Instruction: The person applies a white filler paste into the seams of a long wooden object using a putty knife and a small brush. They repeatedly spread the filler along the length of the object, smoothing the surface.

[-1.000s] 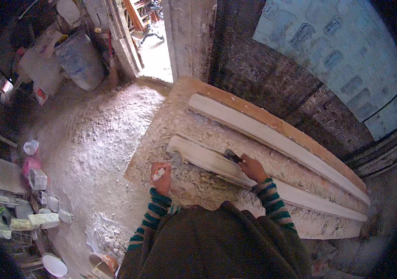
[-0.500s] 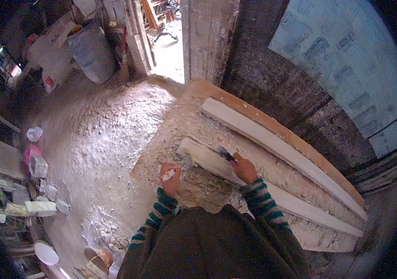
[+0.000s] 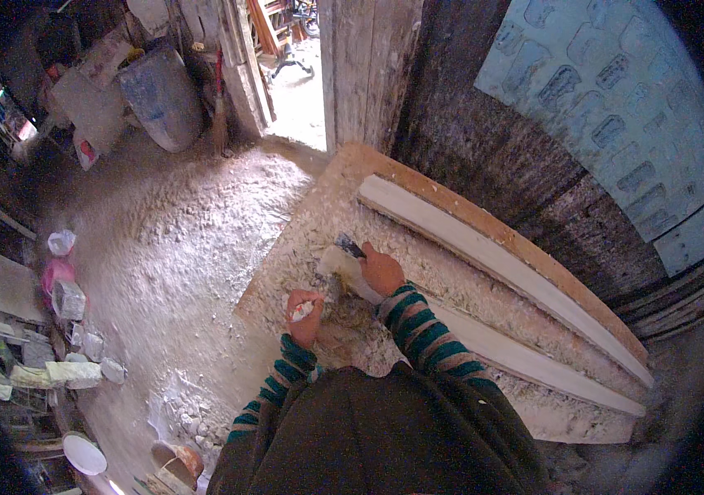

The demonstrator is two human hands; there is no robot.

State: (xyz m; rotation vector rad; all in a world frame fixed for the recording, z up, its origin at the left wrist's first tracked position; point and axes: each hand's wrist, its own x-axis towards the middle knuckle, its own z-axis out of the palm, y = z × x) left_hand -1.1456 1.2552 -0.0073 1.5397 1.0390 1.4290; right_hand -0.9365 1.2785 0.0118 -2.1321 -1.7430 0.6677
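My right hand [image 3: 382,271] grips a scraper [image 3: 348,244] with a flat dark blade. The blade lies over the far end of the nearer long white plaster-like strip [image 3: 517,355], and my hand and forearm cover part of that strip. Closed around a small white lump [image 3: 301,312], my left hand [image 3: 304,328] is just left of the strip's end, above the board. What the lump is made of I cannot tell for sure. A second white strip [image 3: 484,247] runs alongside, farther right. Both lie on a wide wooden board [image 3: 451,202] strewn with pale crumbs.
White debris covers the floor [image 3: 178,247] left of the board. A blue drum [image 3: 166,97] and a broom [image 3: 219,124] stand near the bright doorway [image 3: 296,107]. A blue panel [image 3: 599,107] leans at right. A white bowl [image 3: 84,453] and broken lumps [image 3: 191,412] are at lower left.
My right hand with the scraper has moved left and away from me along the nearer strip to its far end. My left hand has stayed nearly in place with the white lump.
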